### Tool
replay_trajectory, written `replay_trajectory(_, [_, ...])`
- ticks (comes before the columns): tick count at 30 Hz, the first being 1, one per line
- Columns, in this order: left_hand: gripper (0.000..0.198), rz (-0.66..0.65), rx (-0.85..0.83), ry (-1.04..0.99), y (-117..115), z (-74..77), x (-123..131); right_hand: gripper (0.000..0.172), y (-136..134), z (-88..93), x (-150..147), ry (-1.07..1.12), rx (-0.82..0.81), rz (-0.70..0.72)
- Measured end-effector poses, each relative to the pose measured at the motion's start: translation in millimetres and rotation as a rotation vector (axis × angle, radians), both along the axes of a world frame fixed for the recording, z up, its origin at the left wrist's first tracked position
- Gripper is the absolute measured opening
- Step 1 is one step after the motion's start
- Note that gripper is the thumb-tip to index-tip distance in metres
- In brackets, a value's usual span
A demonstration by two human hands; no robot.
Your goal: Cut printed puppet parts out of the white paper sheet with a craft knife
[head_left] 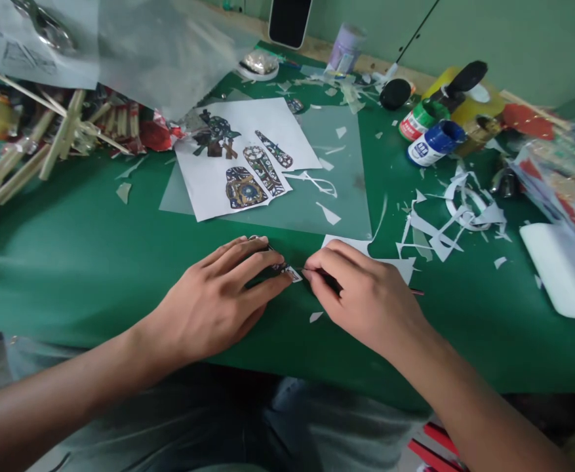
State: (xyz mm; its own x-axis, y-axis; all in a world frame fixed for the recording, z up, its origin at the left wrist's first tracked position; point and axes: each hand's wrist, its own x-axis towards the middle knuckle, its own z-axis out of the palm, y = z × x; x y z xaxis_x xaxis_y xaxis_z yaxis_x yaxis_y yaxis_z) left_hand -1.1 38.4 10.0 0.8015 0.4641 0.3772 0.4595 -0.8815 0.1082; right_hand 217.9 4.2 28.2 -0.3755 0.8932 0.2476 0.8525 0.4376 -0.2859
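Near the table's (95,275) front edge, the left hand (218,305) presses flat fingers on a small printed cutout (287,271) to steady it while the right hand (366,298) pinches a thin cutting tool (329,282) against its edge.

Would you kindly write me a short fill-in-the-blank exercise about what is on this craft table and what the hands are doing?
1. The left hand presses a small printed cutout flat on the ____ cutting mat.
2. The right hand holds a thin ____ tool with its tip at the cutout.
3. The printed sheet lies ____ the hands, farther from the person.
4. The paint jar beside the green-lidded jar has a ____ lid.

Missing words: green; cutting; beyond; blue
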Motion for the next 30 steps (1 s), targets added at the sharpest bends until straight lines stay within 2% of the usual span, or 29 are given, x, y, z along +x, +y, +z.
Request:
replay_trajectory(4, [0.036, 0.006, -0.012, 0.008, -4.6, -3.2, -0.5, 0.019, 5.1, -3.0, 0.8, 0.032, 0.003, 0.048])
replay_trajectory(10, [0.037, 0.018, -0.028, -0.006, -4.6, -5.3, -1.5, 0.02, 7.1, -3.6, 0.8, -0.045, 0.057, 0.075])
replay_trajectory(30, [0.035, 0.012, -0.041, -0.016, -4.5, -6.0, -1.7, 0.019, 7.1, -3.6, 0.3, -0.058, 0.059, 0.075])
